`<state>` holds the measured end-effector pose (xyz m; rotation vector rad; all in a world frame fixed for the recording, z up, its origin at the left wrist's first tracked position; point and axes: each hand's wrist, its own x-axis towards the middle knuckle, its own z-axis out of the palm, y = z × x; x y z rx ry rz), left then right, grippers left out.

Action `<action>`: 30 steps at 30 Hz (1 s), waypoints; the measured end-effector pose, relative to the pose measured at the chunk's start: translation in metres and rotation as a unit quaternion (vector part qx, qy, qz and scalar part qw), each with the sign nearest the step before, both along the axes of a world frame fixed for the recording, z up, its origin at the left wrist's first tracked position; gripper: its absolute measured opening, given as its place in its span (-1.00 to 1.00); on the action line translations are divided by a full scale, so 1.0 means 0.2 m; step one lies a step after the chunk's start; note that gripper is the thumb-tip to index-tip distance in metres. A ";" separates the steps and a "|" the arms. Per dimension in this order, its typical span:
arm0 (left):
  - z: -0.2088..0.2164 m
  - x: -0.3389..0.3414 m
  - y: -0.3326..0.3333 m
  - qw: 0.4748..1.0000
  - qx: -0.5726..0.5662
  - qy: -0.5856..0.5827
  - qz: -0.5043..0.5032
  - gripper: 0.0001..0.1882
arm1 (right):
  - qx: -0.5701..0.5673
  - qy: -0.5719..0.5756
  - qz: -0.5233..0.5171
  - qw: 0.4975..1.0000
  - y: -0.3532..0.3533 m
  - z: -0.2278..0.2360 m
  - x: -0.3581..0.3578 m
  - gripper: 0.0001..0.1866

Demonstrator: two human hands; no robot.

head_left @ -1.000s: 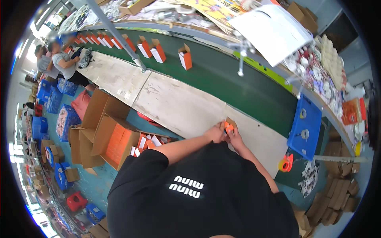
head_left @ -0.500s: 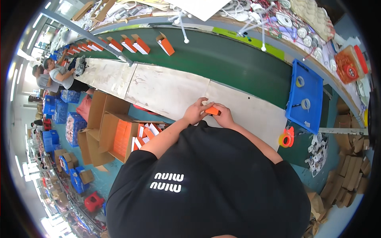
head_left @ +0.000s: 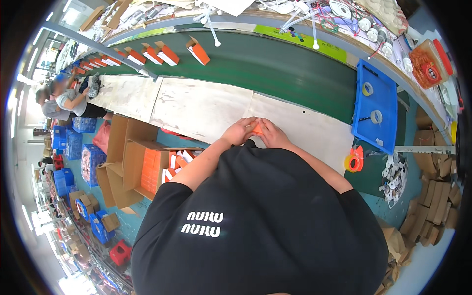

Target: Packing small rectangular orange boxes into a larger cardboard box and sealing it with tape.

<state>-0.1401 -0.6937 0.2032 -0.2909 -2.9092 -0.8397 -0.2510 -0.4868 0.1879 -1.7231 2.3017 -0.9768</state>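
Close in front of my chest, both hands grip a small orange box (head_left: 257,129) above the near edge of the white work surface (head_left: 201,105). My left hand (head_left: 240,132) wraps its left side, and my right hand (head_left: 273,133) closes on it from the right. The fingertips meet at the top and cover most of the box, so whether its end flap is folded in cannot be seen. Beyond the surface, on the green conveyor belt (head_left: 275,73), stands a row of orange-and-white boxes (head_left: 198,51) with raised flaps.
At my left, a large open carton (head_left: 129,167) holds several orange boxes. A blue tray (head_left: 374,105) with tape rolls stands on the right, near an orange tape dispenser (head_left: 354,160). A shelf of cables and parts runs overhead. Two people work at the far left.
My right hand has turned over the orange box, and its fingers now meet those of my left hand, hiding more of the box. The whole view has shifted slightly.
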 end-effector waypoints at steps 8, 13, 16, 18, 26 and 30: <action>-0.03 0.00 -0.03 0.999 0.033 0.019 0.008 -0.45 | 0.014 0.085 -0.016 0.996 -0.03 0.01 0.00 -0.37; -0.02 0.00 -0.06 0.999 -0.021 -0.003 -0.032 -0.40 | 0.029 0.124 -0.019 0.992 -0.05 -0.01 0.01 -0.35; -0.02 0.02 -0.06 0.998 -0.049 -0.017 -0.034 -0.38 | 0.089 0.121 0.000 0.989 -0.04 -0.02 0.04 -0.28; -0.01 0.03 -0.06 0.997 -0.059 -0.020 -0.041 -0.37 | 0.067 0.150 0.004 0.986 -0.03 -0.03 0.05 -0.25; -0.08 0.03 -0.15 0.995 -0.059 0.006 -0.075 -0.28 | 0.045 0.099 -0.002 0.994 -0.08 -0.02 0.11 -0.27; -0.10 0.06 -0.17 0.997 -0.020 0.061 -0.043 -0.38 | 0.041 0.031 0.012 0.999 -0.10 0.01 0.07 -0.23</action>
